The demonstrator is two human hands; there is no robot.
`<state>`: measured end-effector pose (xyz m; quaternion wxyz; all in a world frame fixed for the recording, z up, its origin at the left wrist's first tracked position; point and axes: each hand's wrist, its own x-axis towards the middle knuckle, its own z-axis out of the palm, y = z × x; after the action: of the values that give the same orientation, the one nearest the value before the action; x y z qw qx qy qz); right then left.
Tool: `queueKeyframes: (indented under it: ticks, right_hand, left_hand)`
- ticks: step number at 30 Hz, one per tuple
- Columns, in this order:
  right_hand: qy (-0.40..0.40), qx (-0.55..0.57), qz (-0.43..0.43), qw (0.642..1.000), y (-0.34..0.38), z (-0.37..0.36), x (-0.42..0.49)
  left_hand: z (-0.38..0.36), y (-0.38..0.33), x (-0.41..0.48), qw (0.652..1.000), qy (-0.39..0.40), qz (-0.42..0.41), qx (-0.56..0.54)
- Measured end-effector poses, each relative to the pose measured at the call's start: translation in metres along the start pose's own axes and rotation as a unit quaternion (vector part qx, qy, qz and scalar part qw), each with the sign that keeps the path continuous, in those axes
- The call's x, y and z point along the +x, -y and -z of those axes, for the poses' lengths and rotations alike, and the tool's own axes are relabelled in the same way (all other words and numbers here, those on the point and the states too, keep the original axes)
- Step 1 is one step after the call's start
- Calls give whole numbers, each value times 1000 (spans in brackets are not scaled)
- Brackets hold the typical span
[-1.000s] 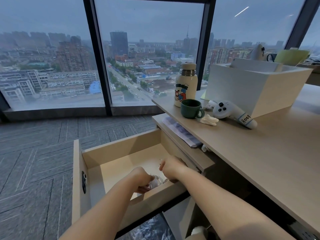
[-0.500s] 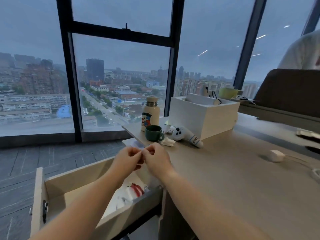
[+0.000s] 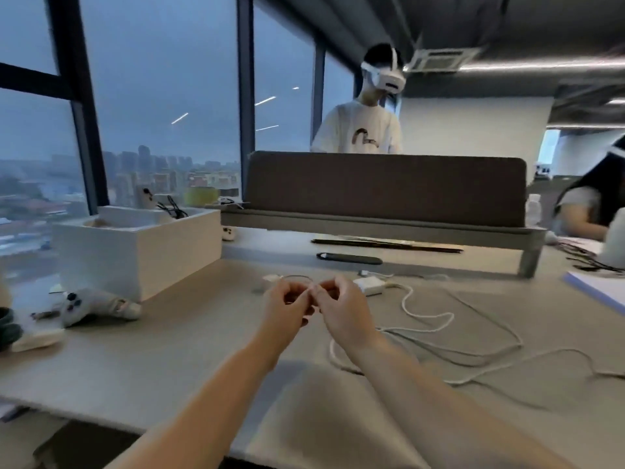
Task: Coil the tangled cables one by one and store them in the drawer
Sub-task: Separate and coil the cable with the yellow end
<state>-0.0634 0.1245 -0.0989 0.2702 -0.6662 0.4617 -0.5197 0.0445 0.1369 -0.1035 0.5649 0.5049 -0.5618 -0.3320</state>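
Two hands meet fingertip to fingertip above the counter [image 3: 203, 333].
A white box [image 3: 142, 252] sits well to their left; a white cable [image 3: 449, 318] sprawls in loose loops beside the right hand [image 3: 341, 309]; a charger brick [image 3: 370, 285] lies just beyond. The left hand [image 3: 287, 308] and right curl; whether they pinch anything, I cannot tell.

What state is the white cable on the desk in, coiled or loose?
Loose: the white cable sprawls in uneven, overlapping loops across the desk, not gathered.
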Motion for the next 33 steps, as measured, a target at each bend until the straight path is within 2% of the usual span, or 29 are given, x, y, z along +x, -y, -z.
queueKeyframes:
  ticks: [4,6,8,10,12,16,19,23,25,28,30,32,33]
  right_hand:
    - [-68,-139,14,988,-45,78,-6]
    - [-96,-277,29,956,-68,104,-6]
    - [-92,-394,-5,915,-90,122,-3]
    - [-71,-421,-92,899,-108,137,3]
    - [-66,-403,-154,900,-119,142,12]
    - [-53,-403,-197,892,-130,141,28]
    - [-50,-428,-188,882,-132,142,35]
    - [-49,-462,-158,871,-130,143,40]
    - [-68,-446,-133,883,-130,143,41]
    - [-141,-323,-76,933,-130,144,44]
    - [-173,-205,-9,963,-126,145,48]
    - [-143,-92,70,983,-116,141,51]
    - [-106,-73,104,986,-109,136,49]
  left_hand:
    - [-84,14,18,988,104,-67,94]
    - [-109,30,29,969,147,-93,175]
    - [-123,43,36,936,178,-122,277]
    - [-139,50,41,890,210,-156,373]
    - [-148,52,44,851,235,-167,440]
    - [-160,57,52,818,251,-159,493]
    - [-160,57,55,837,234,-154,470]
    - [-154,58,65,902,204,-99,368]
    - [-149,58,68,929,188,-60,314]
    - [-139,54,72,952,160,-22,260]
    - [-135,49,76,962,130,-19,241]
    - [-134,40,78,974,112,13,196]
    - [-133,34,77,983,117,55,130]
